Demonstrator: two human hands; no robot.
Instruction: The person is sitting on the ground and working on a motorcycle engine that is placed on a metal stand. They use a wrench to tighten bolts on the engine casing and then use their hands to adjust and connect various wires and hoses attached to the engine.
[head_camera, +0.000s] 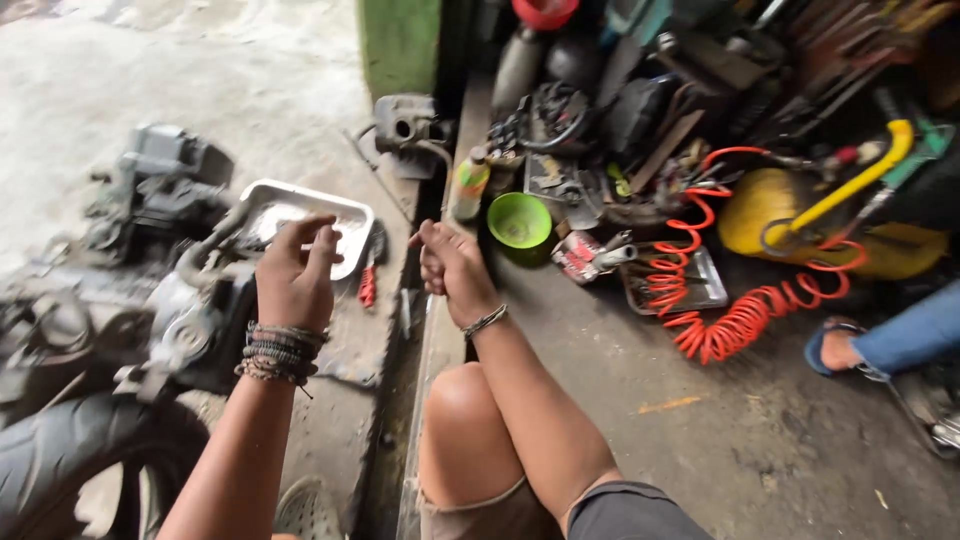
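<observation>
The work in hand looks like engine stripping beside the metal tray (345, 215), and both hands are raised above it. It would go best, I judge, with small parts brought low over the tray before the fingers loosen, so nothing rolls into the floor gap right of it.

Left of the tray sits the grimy grey engine (160, 300), its casing dull and oily, with a black tyre (70, 450) below it. The tray is shallow, silver and rectangular. The left hand (295, 270) pinches its fingertips together just over the tray; whether anything is between them I cannot tell. The right hand (450, 265), right of the tray, is curled into a loose fist.
</observation>
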